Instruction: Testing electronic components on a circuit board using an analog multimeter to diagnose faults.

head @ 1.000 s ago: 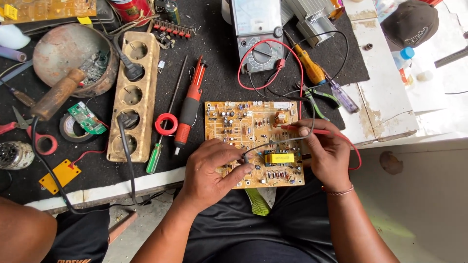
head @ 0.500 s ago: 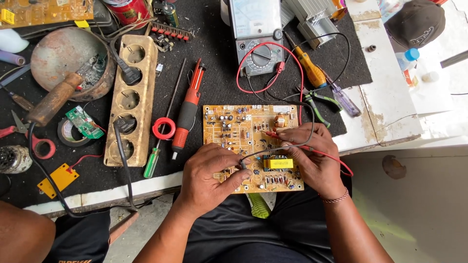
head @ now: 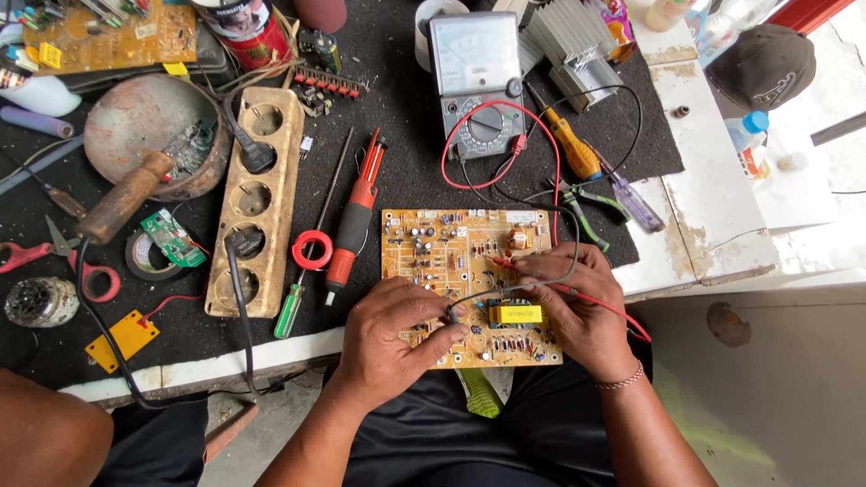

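While both hands rest on the yellow-brown printed circuit board (head: 465, 271) at the near edge of the black-matted desk (head: 397, 108), the left hand (head: 397, 338) pinches the black test probe (head: 454, 311) in a clenched grip, its tip on the board's lower middle; the right hand (head: 568, 302) grips the red test probe (head: 505, 263), tip on the board beside a yellow block component (head: 516, 314); red and black leads run up to the grey analogue multimeter (head: 478, 81); a red-handled screwdriver (head: 354, 225) lies just left of the board.
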